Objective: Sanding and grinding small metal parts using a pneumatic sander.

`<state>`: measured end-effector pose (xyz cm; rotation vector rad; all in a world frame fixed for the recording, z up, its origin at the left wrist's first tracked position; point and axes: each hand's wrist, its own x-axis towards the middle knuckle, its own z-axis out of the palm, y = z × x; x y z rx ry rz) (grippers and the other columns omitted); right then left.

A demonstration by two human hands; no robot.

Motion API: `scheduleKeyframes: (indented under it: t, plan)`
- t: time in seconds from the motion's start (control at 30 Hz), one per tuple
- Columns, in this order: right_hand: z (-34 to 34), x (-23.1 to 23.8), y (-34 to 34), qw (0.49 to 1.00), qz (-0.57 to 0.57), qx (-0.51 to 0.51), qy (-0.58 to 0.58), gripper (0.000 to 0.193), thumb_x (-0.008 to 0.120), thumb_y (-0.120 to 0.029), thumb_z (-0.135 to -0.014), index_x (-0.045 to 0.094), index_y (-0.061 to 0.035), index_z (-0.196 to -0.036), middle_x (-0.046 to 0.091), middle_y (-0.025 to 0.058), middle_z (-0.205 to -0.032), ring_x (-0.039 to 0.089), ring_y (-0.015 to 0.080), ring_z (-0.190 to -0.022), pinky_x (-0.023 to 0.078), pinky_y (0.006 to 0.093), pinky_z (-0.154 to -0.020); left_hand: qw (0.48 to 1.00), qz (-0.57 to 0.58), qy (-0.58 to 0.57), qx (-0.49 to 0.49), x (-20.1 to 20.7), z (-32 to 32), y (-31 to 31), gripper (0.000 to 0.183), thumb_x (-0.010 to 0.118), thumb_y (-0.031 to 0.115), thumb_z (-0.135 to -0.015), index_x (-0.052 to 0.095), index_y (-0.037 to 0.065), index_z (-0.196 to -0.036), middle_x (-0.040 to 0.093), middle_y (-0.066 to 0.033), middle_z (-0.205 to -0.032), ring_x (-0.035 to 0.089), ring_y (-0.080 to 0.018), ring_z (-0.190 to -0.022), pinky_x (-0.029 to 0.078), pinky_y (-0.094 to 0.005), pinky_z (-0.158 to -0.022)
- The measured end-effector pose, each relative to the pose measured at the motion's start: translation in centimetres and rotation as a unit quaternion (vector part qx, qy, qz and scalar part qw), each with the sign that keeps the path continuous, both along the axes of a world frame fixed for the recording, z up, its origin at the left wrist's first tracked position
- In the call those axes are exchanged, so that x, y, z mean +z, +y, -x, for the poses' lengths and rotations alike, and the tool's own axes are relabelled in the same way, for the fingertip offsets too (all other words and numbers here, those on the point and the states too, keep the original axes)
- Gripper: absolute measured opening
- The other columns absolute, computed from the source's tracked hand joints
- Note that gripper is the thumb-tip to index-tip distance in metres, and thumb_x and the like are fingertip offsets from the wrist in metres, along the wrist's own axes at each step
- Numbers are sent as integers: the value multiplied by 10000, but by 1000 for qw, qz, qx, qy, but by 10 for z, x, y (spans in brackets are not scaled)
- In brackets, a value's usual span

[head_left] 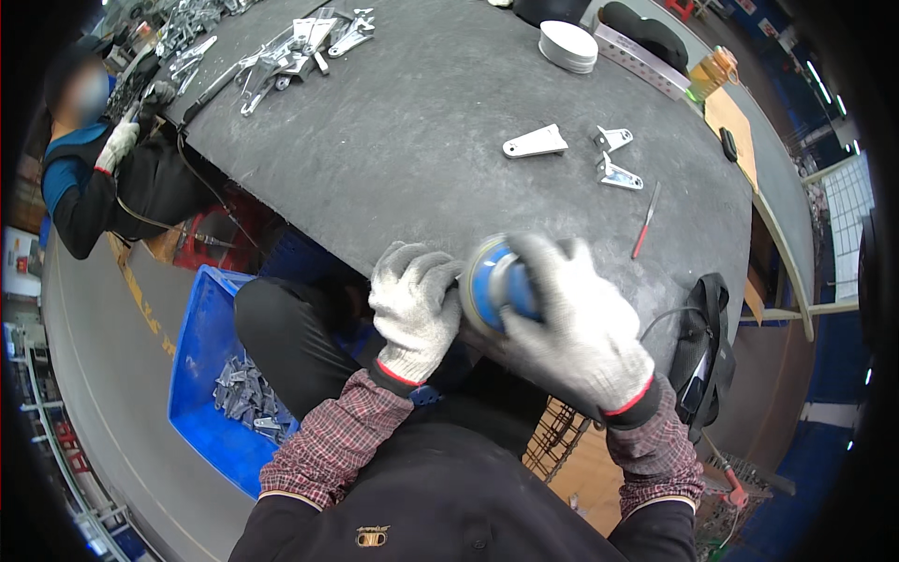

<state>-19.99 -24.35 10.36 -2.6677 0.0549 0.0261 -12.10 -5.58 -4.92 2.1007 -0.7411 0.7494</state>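
Observation:
My right hand [585,328], in a white glove with a grey palm, is wrapped round a blue palm sander [489,286], whose round pad faces left. Motion blurs both hand and tool. Close against the pad's left side is my left hand [412,304], gloved the same way, its fingers curled. Whatever those fingers grip is hidden behind the glove. Both hands are over the near edge of the dark table [375,197]. Farther back lie a flat silver metal bracket [536,142] and two smaller ones, an upper bracket [613,140] and a lower bracket [620,174].
A red-handled file [646,221] lies right of the brackets. Beyond stand a stack of white discs [567,47] and a bottle [712,70]. Metal parts [295,56] pile up at far left. A blue bin [201,347] with parts sits below left. Another person [103,159] works at left.

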Motion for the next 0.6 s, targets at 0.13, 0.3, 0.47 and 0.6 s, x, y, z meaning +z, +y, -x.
scheduleKeyframes:
  t: [0.13, 0.3, 0.47, 0.6]
  plan:
    - [-9, 2, 12, 994, 77, 79, 20, 759, 870, -264, -900, 562, -215, -1592, 630, 319, -1306, 804, 463, -957, 673, 528, -791, 999, 36, 27, 6, -1, -4, 2, 274, 873, 70, -663, 775, 102, -917, 784, -56, -996, 743, -348, -1007, 614, -500, -891]
    - [14, 1, 6, 991, 87, 50, 89, 745, 870, -264, -899, 585, -228, -1586, 631, 317, -1309, 795, 485, -917, 673, 535, -787, 1000, 23, 7, -14, -2, -7, 2, 234, 887, 87, -723, 787, 106, -933, 781, -56, -992, 744, -329, -1005, 604, -498, -893]
    - [44, -6, -17, 992, 84, -13, 97, 697, 851, -278, -909, 607, -231, -1560, 640, 302, -1310, 794, 497, -936, 675, 538, -814, 999, -3, 41, -21, 3, -6, 5, 248, 891, 112, -763, 791, 106, -990, 783, -62, -1026, 742, -348, -1058, 585, -523, -924]
    - [65, -11, -37, 991, 73, -38, 106, 700, 846, -279, -912, 604, -229, -1567, 648, 297, -1299, 795, 498, -969, 673, 533, -845, 990, -131, 44, 6, 42, -7, -3, 278, 858, 99, -800, 769, 85, -1063, 741, -121, -1261, 706, -367, -1191, 576, -534, -1026]
